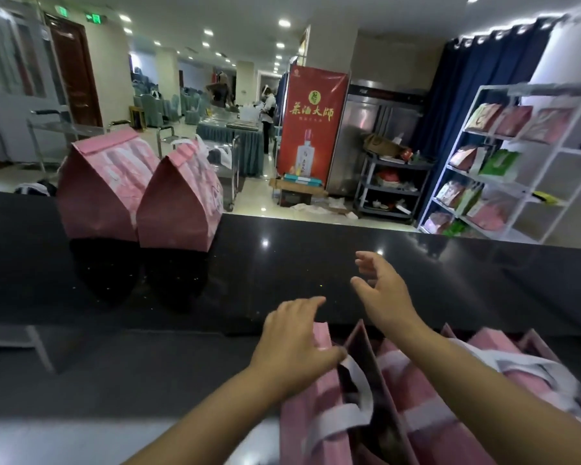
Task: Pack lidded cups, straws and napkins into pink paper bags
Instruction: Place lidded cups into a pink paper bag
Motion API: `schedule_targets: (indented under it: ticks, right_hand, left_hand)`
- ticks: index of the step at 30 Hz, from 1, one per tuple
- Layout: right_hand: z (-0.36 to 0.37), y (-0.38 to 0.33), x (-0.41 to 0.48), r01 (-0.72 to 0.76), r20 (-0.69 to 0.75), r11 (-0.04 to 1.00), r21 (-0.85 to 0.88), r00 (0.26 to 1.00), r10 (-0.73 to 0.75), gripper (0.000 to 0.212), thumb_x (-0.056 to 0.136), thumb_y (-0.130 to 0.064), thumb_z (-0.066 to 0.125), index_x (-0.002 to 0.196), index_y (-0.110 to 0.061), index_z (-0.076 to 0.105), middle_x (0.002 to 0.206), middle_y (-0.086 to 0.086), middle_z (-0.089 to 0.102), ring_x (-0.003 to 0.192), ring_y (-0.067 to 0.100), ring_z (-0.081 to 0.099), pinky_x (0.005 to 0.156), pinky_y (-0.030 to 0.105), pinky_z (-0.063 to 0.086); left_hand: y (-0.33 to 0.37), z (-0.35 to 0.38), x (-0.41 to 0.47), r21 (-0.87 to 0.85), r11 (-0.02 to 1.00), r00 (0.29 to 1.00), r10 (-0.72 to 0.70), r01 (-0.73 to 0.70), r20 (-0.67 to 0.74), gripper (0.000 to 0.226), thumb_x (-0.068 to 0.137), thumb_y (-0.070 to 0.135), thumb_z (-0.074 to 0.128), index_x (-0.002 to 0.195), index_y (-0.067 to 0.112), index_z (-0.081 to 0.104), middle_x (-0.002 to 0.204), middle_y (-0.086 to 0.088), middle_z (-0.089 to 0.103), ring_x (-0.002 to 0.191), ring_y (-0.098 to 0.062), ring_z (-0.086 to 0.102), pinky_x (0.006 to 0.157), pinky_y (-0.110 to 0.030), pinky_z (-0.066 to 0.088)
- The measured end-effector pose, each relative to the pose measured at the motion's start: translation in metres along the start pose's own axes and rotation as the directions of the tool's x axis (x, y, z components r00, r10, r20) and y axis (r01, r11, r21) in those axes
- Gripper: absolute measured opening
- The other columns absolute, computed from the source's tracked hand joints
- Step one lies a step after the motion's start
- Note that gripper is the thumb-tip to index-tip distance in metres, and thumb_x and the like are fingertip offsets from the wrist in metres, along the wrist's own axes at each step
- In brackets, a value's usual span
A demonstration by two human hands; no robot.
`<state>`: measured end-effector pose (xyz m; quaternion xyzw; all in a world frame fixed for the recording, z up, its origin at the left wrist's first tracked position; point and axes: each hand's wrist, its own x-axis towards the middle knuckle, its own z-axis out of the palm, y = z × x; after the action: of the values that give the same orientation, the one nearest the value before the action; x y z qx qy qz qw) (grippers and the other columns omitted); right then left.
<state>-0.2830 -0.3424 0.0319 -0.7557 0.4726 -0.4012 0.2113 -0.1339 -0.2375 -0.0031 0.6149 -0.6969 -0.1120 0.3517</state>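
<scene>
Two pink paper bags with folded-over tops, one (104, 186) on the left and one (182, 203) beside it, stand on the far left of the black counter (282, 273). Near the front edge stands an open pink bag (319, 411) with white handles. My left hand (297, 340) grips the upper left rim of this bag. My right hand (379, 290) hovers above the counter just beyond the bag, fingers spread and holding nothing. To the right lies another pink bag (503, 370) with a white handle. No cups, straws or napkins show.
Beyond the counter are a red banner (311, 125), a steel fridge (379, 129), a grey cart (393, 186) and white shelves (517, 162) with packets. A person stands far back by covered tables. A lower grey ledge (81, 380) runs in front of me.
</scene>
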Motion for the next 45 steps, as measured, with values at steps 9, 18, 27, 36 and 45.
schedule_targets:
  ticks: [9,18,27,36,45]
  right_hand:
    - [-0.062,0.029,-0.071,0.243,0.321,0.821,-0.516,0.944,-0.078,0.026,0.089,-0.038,0.051,0.075,-0.020,0.063,0.074,-0.004,0.061,0.079,0.017,0.053,0.064,0.029,0.032]
    - [-0.052,0.033,-0.102,0.413,0.449,0.688,-0.597,0.882,-0.139,0.037,0.088,-0.050,0.045,0.075,-0.020,0.062,0.078,0.001,0.067,0.077,0.023,0.058,0.075,0.034,0.031]
    - [-0.054,0.025,-0.125,0.390,0.412,0.695,-0.604,0.899,-0.147,0.027,0.088,-0.035,0.046,0.067,-0.017,0.049,0.082,0.006,0.066,0.078,0.027,0.058,0.066,0.032,0.025]
    - [-0.066,-0.012,-0.205,0.389,0.293,0.711,-0.587,0.920,-0.261,0.031,0.087,-0.036,0.051,0.061,-0.018,0.048,0.065,0.001,0.053,0.065,0.021,0.053,0.065,0.031,0.032]
    - [-0.112,-0.031,-0.307,0.223,0.205,0.838,-0.498,0.969,-0.136,0.034,0.087,-0.033,0.058,0.058,-0.015,0.056,0.060,0.007,0.059,0.060,0.027,0.053,0.065,0.032,0.032]
  left_hand:
    - [0.060,0.037,-0.019,0.567,0.782,0.966,0.200,-0.257,0.162,0.045,0.084,0.032,0.055,0.129,0.032,0.048,0.147,-0.002,0.035,0.142,-0.023,0.005,0.111,-0.051,-0.010]
    - [0.054,0.023,-0.029,0.784,0.619,0.991,-0.126,0.047,0.040,0.048,0.086,0.056,0.036,0.090,0.018,0.064,0.100,-0.002,0.068,0.115,-0.019,0.050,0.114,-0.045,-0.002]
    - [0.075,0.013,-0.059,0.670,0.701,0.959,-0.275,0.246,-0.064,0.024,0.092,0.029,0.040,0.080,0.018,0.058,0.085,-0.003,0.064,0.094,-0.020,0.054,0.113,-0.037,0.012]
    - [0.093,-0.009,-0.155,0.511,0.830,0.970,-0.137,0.224,-0.203,0.027,0.096,0.032,0.038,0.076,0.022,0.054,0.071,0.004,0.058,0.073,-0.015,0.054,0.109,-0.039,0.025]
    - [0.149,-0.014,-0.237,0.338,0.937,0.984,-0.030,0.090,-0.177,0.037,0.092,0.025,0.048,0.056,0.024,0.044,0.051,0.007,0.044,0.051,-0.004,0.041,0.081,-0.035,0.038]
